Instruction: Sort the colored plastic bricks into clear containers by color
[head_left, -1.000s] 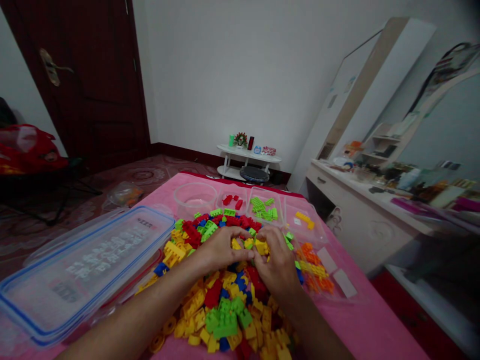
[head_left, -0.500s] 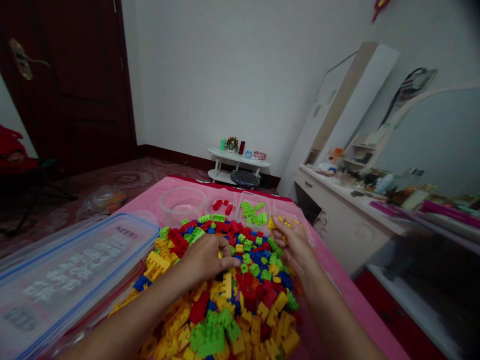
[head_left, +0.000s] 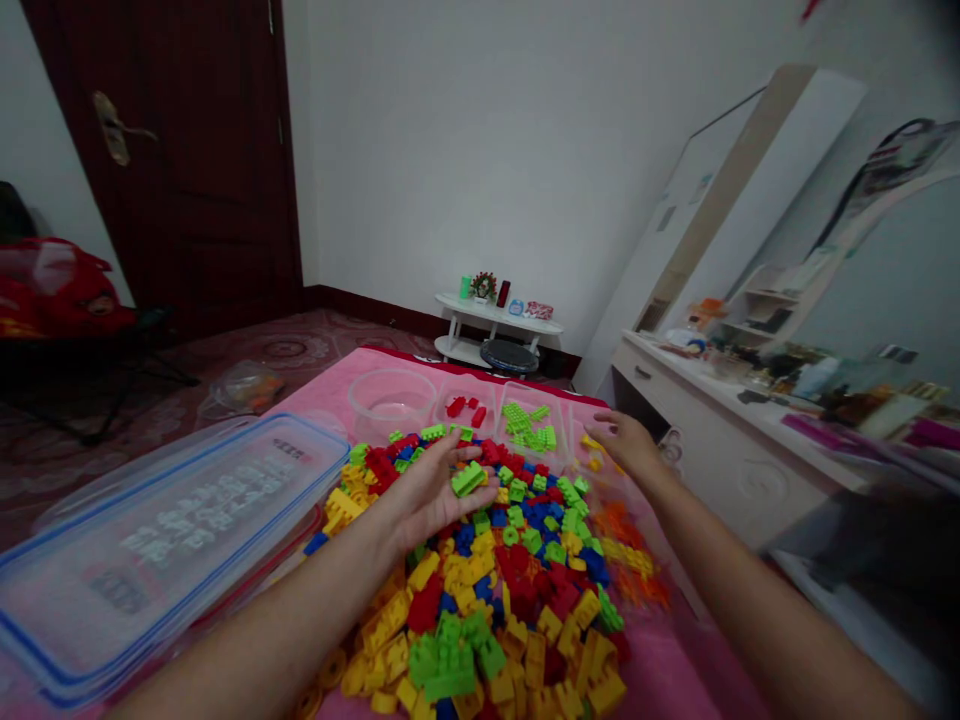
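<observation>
A heap of red, yellow, green and blue plastic bricks (head_left: 495, 570) covers the pink table (head_left: 675, 660). My left hand (head_left: 431, 490) hovers over the heap's far side, fingers half open, with a green brick (head_left: 469, 478) at its fingertips. Further right, my right hand (head_left: 626, 442) reaches with fingers spread over a clear tub holding yellow bricks (head_left: 594, 452). Beside that stand a tub of green bricks (head_left: 529, 420), a tub of red bricks (head_left: 465, 405) and an empty round clear bowl (head_left: 390, 400).
A big clear lid with a blue rim (head_left: 165, 545) lies at the left of the table. Orange bricks (head_left: 630, 560) sit in a clear tub at the right edge. A white dresser (head_left: 720, 440) stands to the right, a small white shelf (head_left: 495, 325) by the far wall.
My right hand has gone from the heap to the yellow-brick tub and opened. My left hand has lifted from the heap with a green brick at its fingertips.
</observation>
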